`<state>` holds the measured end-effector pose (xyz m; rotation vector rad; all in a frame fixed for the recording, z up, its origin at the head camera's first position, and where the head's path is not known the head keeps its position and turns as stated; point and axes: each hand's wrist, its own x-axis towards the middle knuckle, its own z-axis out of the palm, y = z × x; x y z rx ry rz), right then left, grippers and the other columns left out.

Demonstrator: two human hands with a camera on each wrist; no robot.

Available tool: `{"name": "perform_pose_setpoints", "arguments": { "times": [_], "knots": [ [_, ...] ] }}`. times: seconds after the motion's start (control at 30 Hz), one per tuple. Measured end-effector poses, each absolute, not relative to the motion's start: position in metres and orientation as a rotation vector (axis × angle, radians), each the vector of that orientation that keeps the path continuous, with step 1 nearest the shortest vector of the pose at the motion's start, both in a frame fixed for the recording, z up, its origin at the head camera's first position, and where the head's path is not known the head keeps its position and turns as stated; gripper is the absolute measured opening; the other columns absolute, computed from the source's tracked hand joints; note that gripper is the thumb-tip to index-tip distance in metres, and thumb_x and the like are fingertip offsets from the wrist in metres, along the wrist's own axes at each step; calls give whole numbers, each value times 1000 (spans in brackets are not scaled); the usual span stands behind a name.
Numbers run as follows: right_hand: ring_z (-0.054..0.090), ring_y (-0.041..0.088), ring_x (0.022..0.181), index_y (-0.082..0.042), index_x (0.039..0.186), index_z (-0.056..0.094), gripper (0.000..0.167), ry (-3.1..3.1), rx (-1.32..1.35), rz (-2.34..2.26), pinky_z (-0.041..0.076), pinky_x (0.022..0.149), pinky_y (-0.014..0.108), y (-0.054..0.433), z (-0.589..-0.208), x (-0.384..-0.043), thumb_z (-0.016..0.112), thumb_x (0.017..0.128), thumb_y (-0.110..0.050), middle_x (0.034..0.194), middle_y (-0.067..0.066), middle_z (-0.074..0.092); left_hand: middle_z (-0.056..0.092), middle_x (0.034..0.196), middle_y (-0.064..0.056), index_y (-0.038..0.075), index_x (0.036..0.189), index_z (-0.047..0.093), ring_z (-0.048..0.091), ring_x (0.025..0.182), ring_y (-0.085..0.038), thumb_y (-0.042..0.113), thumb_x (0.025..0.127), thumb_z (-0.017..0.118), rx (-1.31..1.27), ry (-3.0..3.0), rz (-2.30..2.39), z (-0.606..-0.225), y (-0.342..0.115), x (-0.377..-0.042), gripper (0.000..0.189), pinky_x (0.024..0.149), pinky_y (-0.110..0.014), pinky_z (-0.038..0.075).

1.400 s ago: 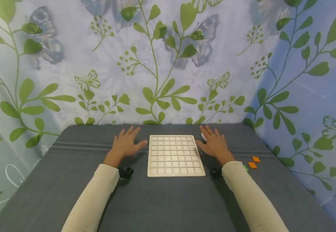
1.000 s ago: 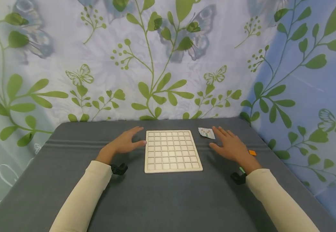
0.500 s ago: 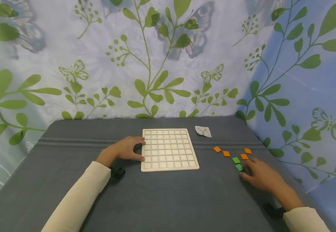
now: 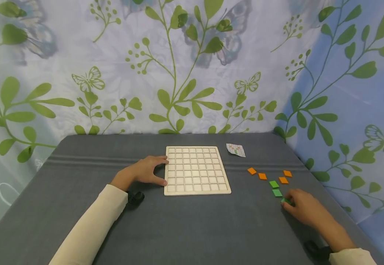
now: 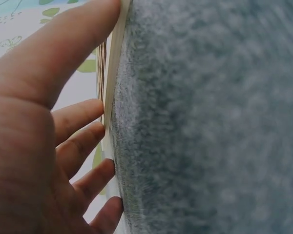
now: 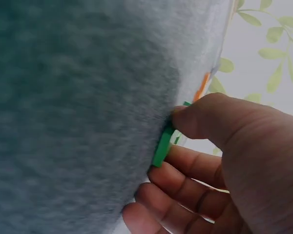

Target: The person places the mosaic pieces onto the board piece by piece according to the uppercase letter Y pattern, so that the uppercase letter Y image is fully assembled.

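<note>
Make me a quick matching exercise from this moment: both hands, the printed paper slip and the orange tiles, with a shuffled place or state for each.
Things:
1. left hand
2. right hand
3. printed paper slip
4. orange tiles

Places and states:
A. four in number, lying to the right of the wooden grid board
B. pinching a green tile
C. just off the board's far right corner
D. touching the board's left edge

Pairs: 1-D, 2-B, 3-C, 4-A
</note>
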<state>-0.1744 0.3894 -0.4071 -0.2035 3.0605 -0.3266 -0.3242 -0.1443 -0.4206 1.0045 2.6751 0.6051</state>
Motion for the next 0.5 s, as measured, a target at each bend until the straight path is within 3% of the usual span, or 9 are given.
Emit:
{"name": "perform_pose_setpoints", "arguments": {
  "times": [0.23,0.5],
  "knots": [
    [64,28,84,0,104,69,24,3108,-291,-340,52,68,49,372,-390,-191,75,91,-19,96,9,65,34,161,-13,9,151,48,31,145,-41,56,84,78,1021,2698,597,-418,-145,-322,87,108,-66,29],
    [63,21,88,-11,107,69,18,3156,-746,-402,53,71,42,280,-389,-229,75,93,-20,99,0,63,34,161,-12,9,151,48,30,145,-40,56,84,78,1001,2711,616,-422,-145,-321,87,110,-65,27]
  ]
}}
